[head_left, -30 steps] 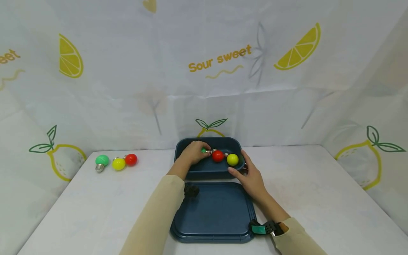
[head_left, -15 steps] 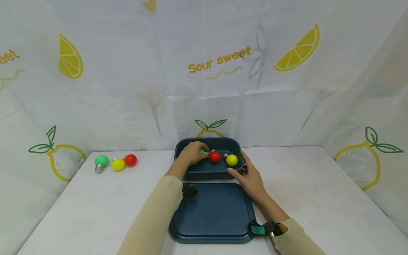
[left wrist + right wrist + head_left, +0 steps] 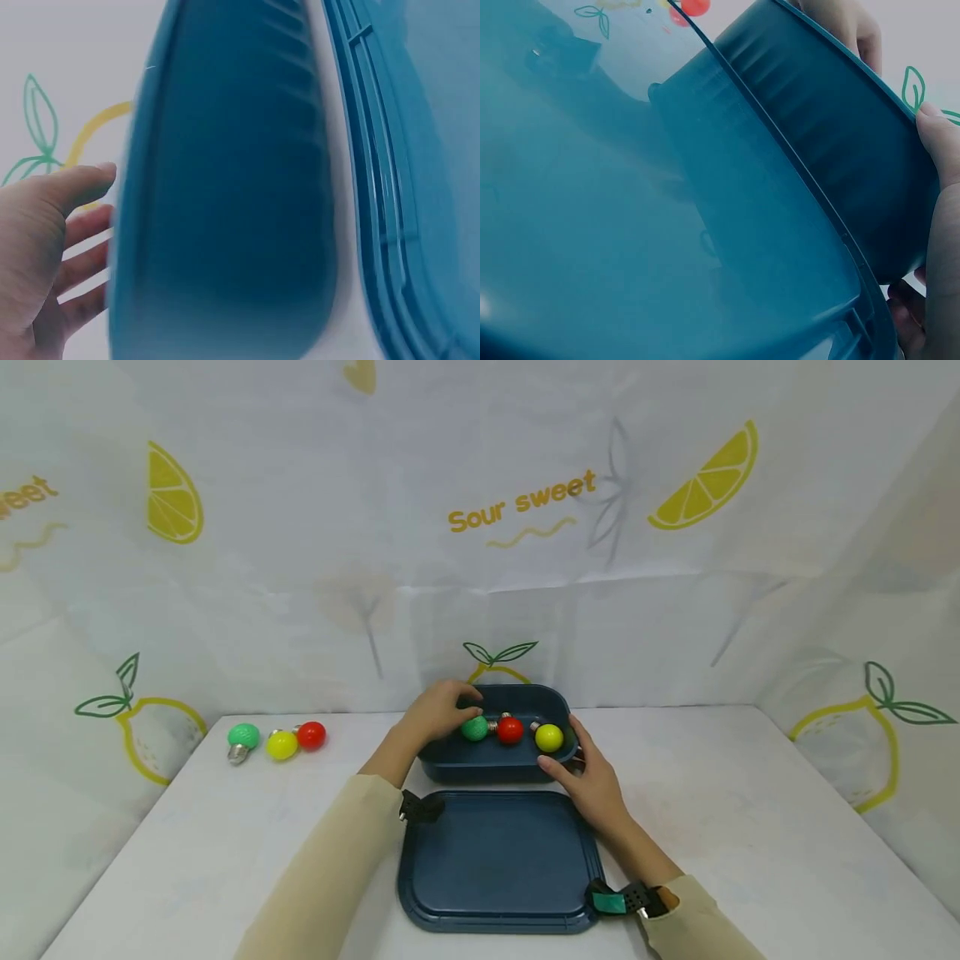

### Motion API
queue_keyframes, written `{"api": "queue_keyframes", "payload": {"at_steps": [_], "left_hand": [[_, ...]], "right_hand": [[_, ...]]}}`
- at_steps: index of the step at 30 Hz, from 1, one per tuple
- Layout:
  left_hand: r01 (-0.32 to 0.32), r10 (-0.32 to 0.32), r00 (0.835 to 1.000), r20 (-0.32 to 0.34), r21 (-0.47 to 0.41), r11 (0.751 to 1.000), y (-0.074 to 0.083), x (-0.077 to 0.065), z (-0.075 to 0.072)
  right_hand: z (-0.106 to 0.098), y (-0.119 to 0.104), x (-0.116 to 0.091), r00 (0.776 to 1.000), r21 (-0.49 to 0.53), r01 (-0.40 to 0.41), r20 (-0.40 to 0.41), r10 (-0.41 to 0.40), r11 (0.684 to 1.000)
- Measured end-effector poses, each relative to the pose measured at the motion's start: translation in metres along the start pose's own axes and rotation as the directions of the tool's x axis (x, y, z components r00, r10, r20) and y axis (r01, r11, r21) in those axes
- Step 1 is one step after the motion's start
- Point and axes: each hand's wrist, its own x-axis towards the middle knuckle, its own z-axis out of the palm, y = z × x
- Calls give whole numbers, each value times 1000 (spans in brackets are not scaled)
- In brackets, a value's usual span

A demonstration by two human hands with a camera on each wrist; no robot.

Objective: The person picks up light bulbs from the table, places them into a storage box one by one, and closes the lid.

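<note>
A dark blue rectangular box [image 3: 495,772] stands at the back middle in the head view. Inside it, from left to right, lie a green bulb [image 3: 474,728], a red bulb [image 3: 511,730] and a yellow bulb [image 3: 549,738], all with metal screw bases. My left hand [image 3: 433,712] is over the box's left end, its fingers loose and spread beside the green bulb. The left wrist view shows that hand [image 3: 56,255] past the box rim, holding nothing visible. My right hand [image 3: 597,783] grips the box's right front corner, thumb at the rim and fingers round the outside wall.
A flat dark blue lid [image 3: 501,860] lies in front of the box, under my wrists. At the back left of the white table [image 3: 712,827] lie another green bulb [image 3: 243,737], yellow bulb [image 3: 282,745] and red bulb [image 3: 311,736]. A printed cloth [image 3: 315,527] hangs behind.
My left hand has let go of the green bulb and drawn back to the left. The red bulb shifted slightly left earlier. My right hand stays on the box.
</note>
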Motion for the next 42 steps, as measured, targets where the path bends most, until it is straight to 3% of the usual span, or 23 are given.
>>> {"api": "queue_keyframes", "payload": {"at_steps": [8, 14, 20, 26, 31, 36, 42], "left_hand": [[-43, 43, 993, -112, -3, 999, -8, -32, -25], [-45, 38, 971, -236, -25, 999, -19, -70, -45], [39, -67, 921, -384, -80, 996, -40, -116, -65], [63, -103, 866, -489, -98, 993, -63, -144, -78], [93, -122, 840, -529, -80, 992, -76, -155, -82], [171, -178, 839, -514, -62, 983, -87, -161, -84], [195, -197, 830, -523, -59, 979, -97, -163, -86]], "right_hand": [[0, -2, 0, 1000, -1, 3, 1, -3, 1000], [-1, -2, -1, 1000, 3, 8, 1, -8, 1000], [-1, -1, -1, 1000, 3, 7, 8, -7, 1000], [-1, -2, -1, 1000, 7, 9, 3, -9, 1000], [-3, -2, -1, 1000, 2, 10, 3, -10, 1000], [-4, -1, -1, 1000, -16, 1, 10, -1, 1000], [-1, -1, 0, 1000, -18, 14, 16, -13, 1000]]}}
